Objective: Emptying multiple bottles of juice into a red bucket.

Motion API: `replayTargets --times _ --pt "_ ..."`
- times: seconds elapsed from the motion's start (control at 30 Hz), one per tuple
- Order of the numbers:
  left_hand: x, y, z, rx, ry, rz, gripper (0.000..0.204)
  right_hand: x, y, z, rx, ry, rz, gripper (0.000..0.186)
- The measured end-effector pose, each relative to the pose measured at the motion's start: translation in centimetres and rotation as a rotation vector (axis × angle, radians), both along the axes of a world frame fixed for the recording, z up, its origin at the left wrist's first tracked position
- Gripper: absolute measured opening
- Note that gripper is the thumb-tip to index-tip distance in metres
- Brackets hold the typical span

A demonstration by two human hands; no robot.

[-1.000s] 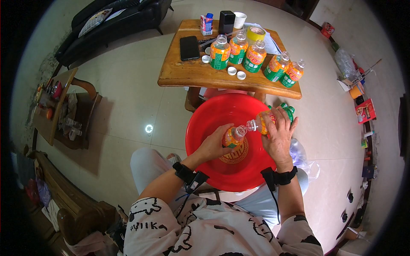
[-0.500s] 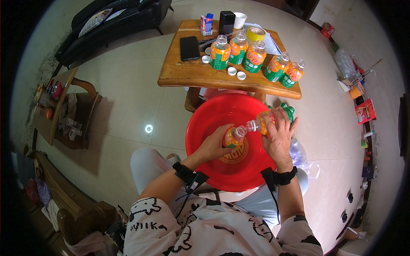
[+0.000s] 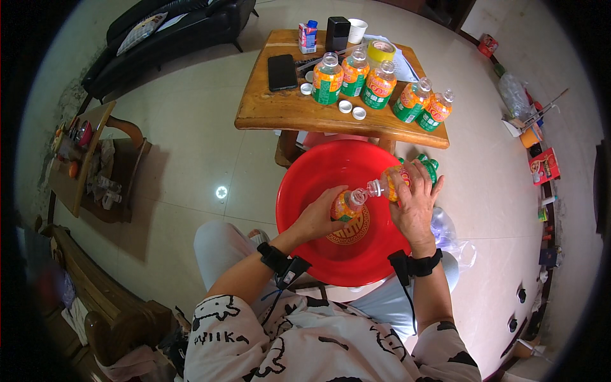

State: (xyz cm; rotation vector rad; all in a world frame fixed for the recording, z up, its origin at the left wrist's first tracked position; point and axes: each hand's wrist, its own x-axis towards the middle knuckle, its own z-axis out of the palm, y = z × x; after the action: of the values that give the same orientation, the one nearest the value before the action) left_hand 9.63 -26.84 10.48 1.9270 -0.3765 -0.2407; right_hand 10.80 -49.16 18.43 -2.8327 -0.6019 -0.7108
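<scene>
Over a large red basin (image 3: 305,254), my left hand (image 3: 317,218) is wrapped round an orange-and-green labelled plastic bottle (image 3: 344,207), its open neck up and leaning right. My right hand (image 3: 417,207) grips a second such bottle (image 3: 396,181), tipped on its side with the mouth pointing left. The two bottle mouths meet or nearly touch; flowing liquid cannot be made out. Gold printed decoration shows on the basin's floor below them. Green bottle bottoms (image 3: 429,167) show just beyond my right hand, outside the basin.
Beyond the basin stands a wooden table (image 3: 267,111) with several uncapped bottles (image 3: 380,86), loose white caps (image 3: 359,113), a black phone (image 3: 282,72), yellow tape (image 3: 380,51), a carton (image 3: 308,38) and a paper cup (image 3: 358,30). A clear plastic bag (image 3: 445,226) lies right of the basin.
</scene>
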Motion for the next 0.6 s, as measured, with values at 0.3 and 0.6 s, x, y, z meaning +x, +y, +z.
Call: replayTargets --times 0.3,0.6 --pt "0.03 0.00 -0.19 0.010 -0.002 0.000 0.085 -0.04 0.03 0.10 -0.005 0.005 -0.001 0.074" --pt "-0.04 0.02 -0.48 -0.001 -0.036 0.014 0.084 -0.06 0.16 0.23 -0.005 0.005 0.001 0.073"
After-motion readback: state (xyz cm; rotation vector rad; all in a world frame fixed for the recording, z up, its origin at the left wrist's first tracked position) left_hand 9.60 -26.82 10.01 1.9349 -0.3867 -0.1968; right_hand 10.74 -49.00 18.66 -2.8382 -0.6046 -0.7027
